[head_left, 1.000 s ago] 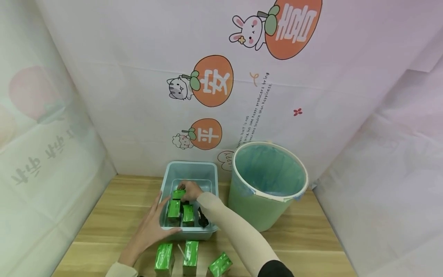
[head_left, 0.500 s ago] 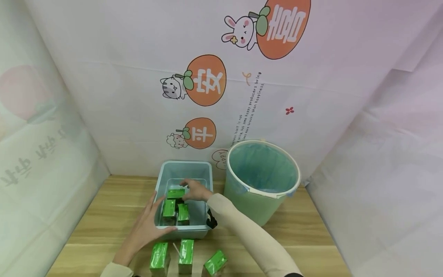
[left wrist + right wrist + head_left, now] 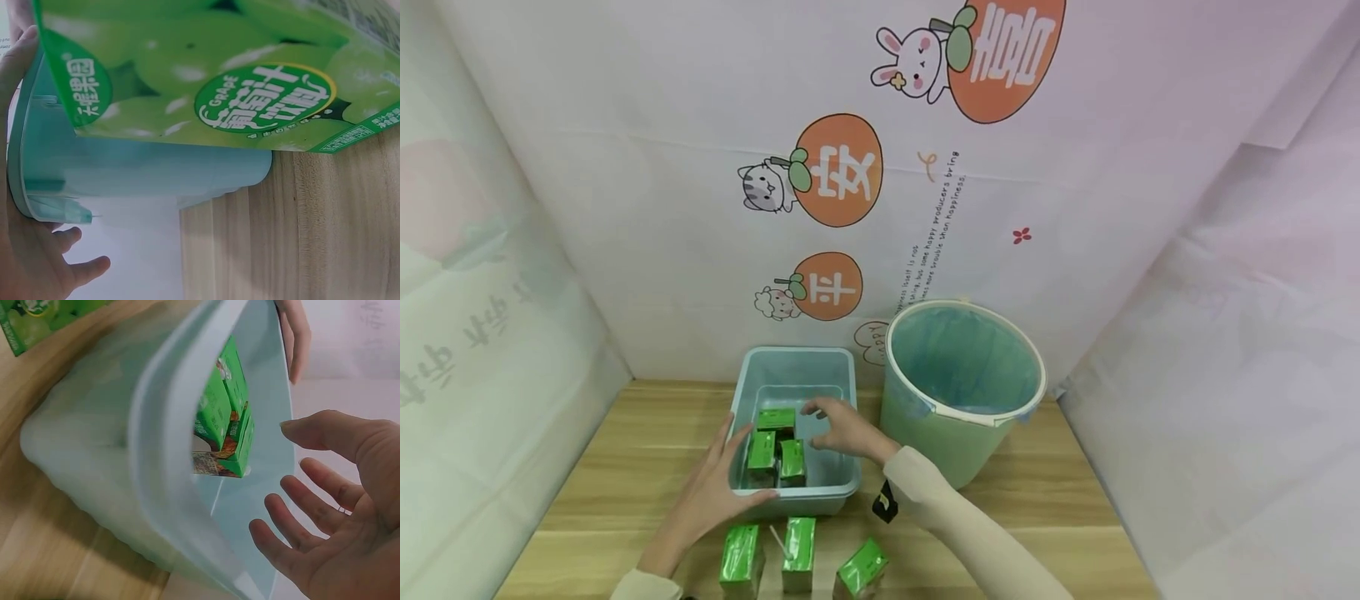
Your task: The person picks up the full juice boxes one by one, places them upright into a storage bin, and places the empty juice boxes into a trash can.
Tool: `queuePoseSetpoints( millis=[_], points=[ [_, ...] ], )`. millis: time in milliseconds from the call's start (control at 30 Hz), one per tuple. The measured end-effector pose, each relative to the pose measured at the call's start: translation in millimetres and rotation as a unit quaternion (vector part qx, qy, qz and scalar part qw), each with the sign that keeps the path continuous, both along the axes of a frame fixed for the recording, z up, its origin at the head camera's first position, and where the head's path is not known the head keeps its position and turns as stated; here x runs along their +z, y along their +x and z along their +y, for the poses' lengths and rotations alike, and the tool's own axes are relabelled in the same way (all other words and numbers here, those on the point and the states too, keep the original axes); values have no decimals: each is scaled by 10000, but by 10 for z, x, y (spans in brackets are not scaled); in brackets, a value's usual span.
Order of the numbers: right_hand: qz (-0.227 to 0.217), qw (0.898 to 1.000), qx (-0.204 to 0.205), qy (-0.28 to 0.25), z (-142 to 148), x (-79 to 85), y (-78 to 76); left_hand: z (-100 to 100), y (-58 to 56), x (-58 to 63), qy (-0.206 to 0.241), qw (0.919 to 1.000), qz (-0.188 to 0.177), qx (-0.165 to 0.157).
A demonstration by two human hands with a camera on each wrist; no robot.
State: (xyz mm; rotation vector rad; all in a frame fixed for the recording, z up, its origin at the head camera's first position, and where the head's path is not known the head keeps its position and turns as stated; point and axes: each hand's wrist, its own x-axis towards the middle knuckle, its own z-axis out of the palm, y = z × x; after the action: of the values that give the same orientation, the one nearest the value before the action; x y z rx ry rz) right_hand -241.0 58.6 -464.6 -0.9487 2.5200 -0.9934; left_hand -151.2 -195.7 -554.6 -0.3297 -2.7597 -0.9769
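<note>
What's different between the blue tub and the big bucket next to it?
The blue tub is rectangular; the bucket is round. The tub is lower; the bucket stands taller. The tub holds three green cartons; none show in the bucket. Both are open-topped and stand on the wooden table.

Green cartons (image 3: 762, 454) are set off by a pale blue tub (image 3: 812, 504).
One carton's front (image 3: 150, 115) is printed with light green grapes, and its darker green oval is filled with white lettering and partly edged in yellow. The bin (image 3: 917, 450) is tinted soft green and rimmed in off-white. The worktop (image 3: 587, 500) is streaked with tan and brown wood grain. The white backdrop (image 3: 662, 208) is patterned with orange fruit (image 3: 842, 204), a grey-striped cat (image 3: 763, 187), a pink-eared rabbit (image 3: 919, 62) and a red flower (image 3: 1022, 236); the sleeve (image 3: 977, 529) is plain cream.
</note>
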Motion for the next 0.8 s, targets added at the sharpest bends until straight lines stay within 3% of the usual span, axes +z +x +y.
queuePoseSetpoints(
  millis=[200,400,600,800],
  points=[
    [325,9993,160,-96,158,-29,188,1,4,29,-21,10000,-44,-12],
    [439,9985,54,-334,323,-69,403,0,0,36,-43,10000,12,-2],
    [616,9955,184,-699,519,-153,677,12,17,52,-1,10000,-32,-4],
    [374,9914,480,-1156,718,-302,969,21,27,45,-6,10000,2,44]
  ],
)
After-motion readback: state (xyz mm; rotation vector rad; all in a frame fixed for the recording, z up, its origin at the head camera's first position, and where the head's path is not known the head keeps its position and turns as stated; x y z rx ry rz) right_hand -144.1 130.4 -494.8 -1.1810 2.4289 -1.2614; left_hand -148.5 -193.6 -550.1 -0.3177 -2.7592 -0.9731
